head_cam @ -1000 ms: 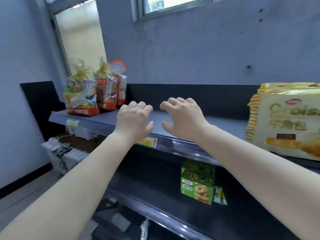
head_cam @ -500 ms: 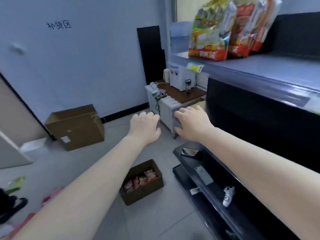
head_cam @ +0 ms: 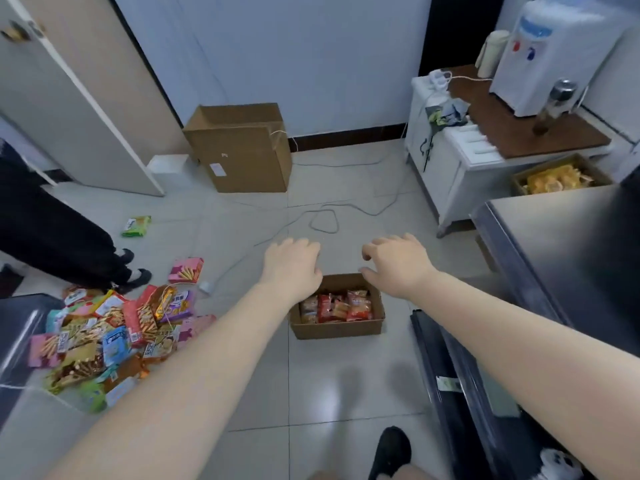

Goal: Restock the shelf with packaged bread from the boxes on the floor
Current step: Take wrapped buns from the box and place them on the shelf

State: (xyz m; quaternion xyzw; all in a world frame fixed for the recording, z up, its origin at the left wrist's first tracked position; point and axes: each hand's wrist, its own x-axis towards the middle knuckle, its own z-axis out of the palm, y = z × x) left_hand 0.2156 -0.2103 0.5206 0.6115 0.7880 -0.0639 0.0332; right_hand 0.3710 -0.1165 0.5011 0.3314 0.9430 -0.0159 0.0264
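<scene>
Grey floor tiles (head_cam: 311, 375) fill the room below both empty hands: the left hand (head_cam: 292, 266) and right hand (head_cam: 398, 263) hang loosely curled, gripping nothing, poised above the open box (head_cam: 337, 327) of bread packets (head_cam: 336, 306), likely to reach in. At nine o'clock lies a snack pile (head_cam: 110, 334); at three o'clock, the shelf (head_cam: 554, 244) awaiting stock.

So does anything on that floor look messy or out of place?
Yes. A heap of snack packets lies loose on the tiles at left, with a pink box and a green packet strayed apart. A loose cable trails across the walkway.
</scene>
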